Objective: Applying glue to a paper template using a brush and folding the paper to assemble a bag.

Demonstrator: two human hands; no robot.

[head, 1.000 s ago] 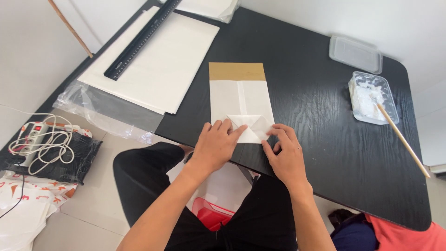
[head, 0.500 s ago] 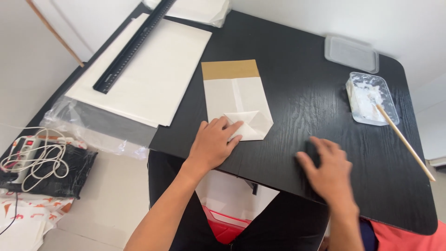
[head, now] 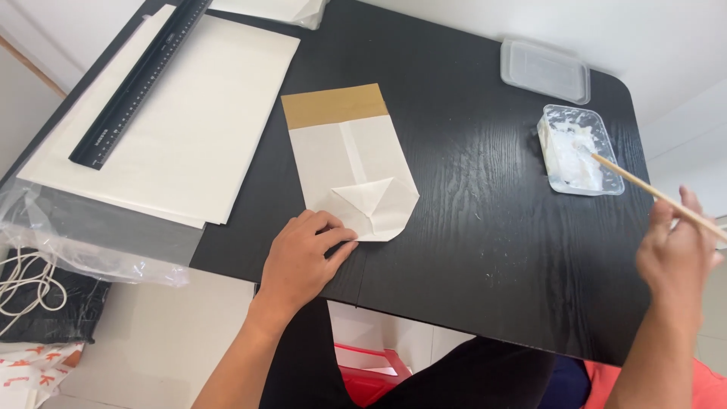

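Observation:
A flat white paper bag (head: 354, 170) with a brown band at its far end lies on the black table (head: 469, 227); its near end is folded into a triangle. My left hand (head: 303, 257) rests on the table with fingertips on the bag's near left corner. My right hand (head: 676, 254) is at the right edge, fingers around a thin wooden stick (head: 651, 193). The stick's far tip sits in a clear tub of white paste (head: 577, 150).
A stack of white sheets (head: 182, 121) with a long black ruler (head: 140, 79) on top lies at the table's left. A clear lid (head: 544, 70) sits beyond the tub. Clear plastic wrap (head: 83, 242) hangs off the left edge; white cord (head: 23, 284) lies on the floor.
My right hand left the bag's folded end, swept right across the table and took hold of the stick. My left hand slid slightly left but stays on the bag.

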